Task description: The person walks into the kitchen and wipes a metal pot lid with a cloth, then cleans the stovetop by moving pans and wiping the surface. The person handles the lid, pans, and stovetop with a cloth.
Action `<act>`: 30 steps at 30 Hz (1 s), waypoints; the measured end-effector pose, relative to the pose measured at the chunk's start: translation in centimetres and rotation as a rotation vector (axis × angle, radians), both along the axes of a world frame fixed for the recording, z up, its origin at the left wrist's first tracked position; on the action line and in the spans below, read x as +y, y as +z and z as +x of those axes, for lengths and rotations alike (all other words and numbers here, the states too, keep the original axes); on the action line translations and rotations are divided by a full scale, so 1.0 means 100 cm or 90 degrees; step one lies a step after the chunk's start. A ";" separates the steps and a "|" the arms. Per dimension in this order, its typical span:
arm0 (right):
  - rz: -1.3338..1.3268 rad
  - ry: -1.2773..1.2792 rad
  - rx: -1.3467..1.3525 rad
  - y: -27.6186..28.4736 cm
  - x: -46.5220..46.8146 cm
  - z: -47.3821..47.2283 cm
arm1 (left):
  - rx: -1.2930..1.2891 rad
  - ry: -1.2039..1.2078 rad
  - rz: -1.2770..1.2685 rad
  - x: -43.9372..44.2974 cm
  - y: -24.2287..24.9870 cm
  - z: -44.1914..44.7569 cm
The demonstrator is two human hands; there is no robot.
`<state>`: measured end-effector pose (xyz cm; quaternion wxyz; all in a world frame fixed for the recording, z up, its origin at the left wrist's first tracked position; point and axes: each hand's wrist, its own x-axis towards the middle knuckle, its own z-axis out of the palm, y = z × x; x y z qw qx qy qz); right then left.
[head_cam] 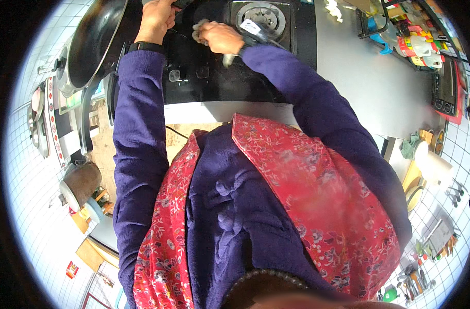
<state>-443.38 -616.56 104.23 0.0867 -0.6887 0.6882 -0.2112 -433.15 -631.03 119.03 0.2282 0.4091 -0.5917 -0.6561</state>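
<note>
My right hand (222, 38) is closed on a crumpled greyish cloth (200, 31), low over the black gas cooktop (235, 85), left of the round burner (262, 18). My left hand (157, 17) is curled at the top edge of the picture, over the cooktop's far left part; its fingers hold a dark thing whose kind I cannot tell, partly cut off by the picture's edge. Just under my right hand a pale object (228, 59) shows, blurred.
A large black wok (95, 42) stands at the left, beside my left forearm. To the right runs a steel counter (347, 85), with a black rack (374, 33) of bottles and a black appliance (444, 87) at its far side. A dark pan handle (85, 123) juts towards me.
</note>
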 end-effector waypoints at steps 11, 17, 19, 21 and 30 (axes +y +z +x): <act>-0.151 0.111 -0.119 -0.009 0.158 0.042 | -0.009 -0.014 0.009 0.007 0.006 0.001; 0.027 0.122 -0.408 0.017 0.147 0.016 | -0.017 -0.028 0.012 -0.009 -0.002 0.000; -0.256 -0.038 -0.167 0.015 0.119 0.014 | 0.000 -0.023 -0.002 -0.009 -0.003 -0.002; -0.186 -0.014 0.005 0.007 0.103 0.023 | -0.002 -0.044 -0.013 -0.006 -0.003 -0.004; -0.077 0.074 -0.046 0.001 0.197 0.009 | -0.038 0.009 0.007 0.001 0.005 -0.010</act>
